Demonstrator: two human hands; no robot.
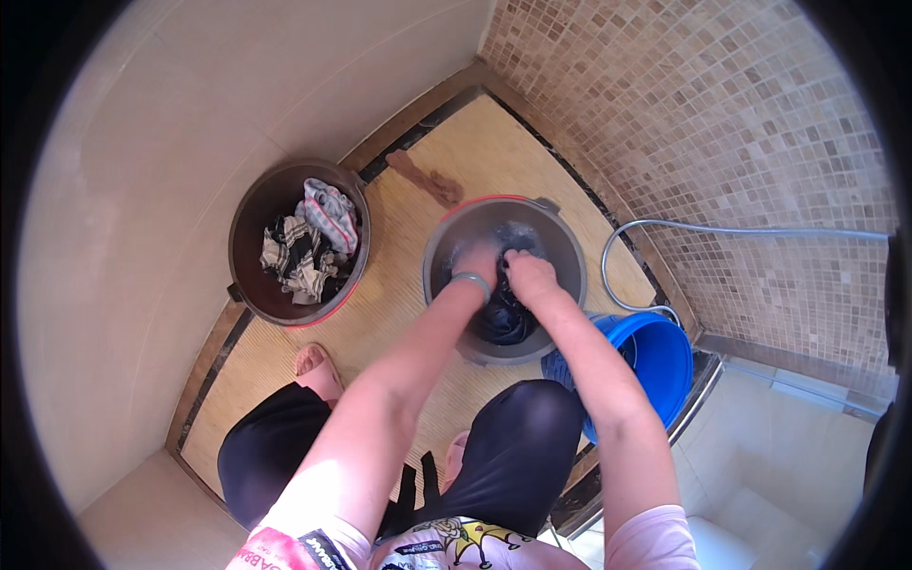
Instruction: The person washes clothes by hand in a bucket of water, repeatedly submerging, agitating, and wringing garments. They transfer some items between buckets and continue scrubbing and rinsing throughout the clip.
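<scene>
A grey basin [570, 255] with a red edge stands on the floor in front of me, with cloudy water and a dark wet garment [503, 325] inside. My left hand [479, 257], with a bracelet at the wrist, reaches into the basin beside the garment; its fingers are blurred and partly lost in the murky water. Close on its right, my right hand [529, 276] has its fingers closed on a bunched part of the dark cloth. Much of the garment's shape is hidden under the water and my hands.
To the left, a second dark basin [249, 228] holds a striped garment [302, 255] and a checked cloth [330, 214]. A brown crumpled cloth [425, 179] lies on the ribbed floor beyond. By my right forearm stands a blue bucket [665, 370], with a shower hose [750, 228] curving behind it.
</scene>
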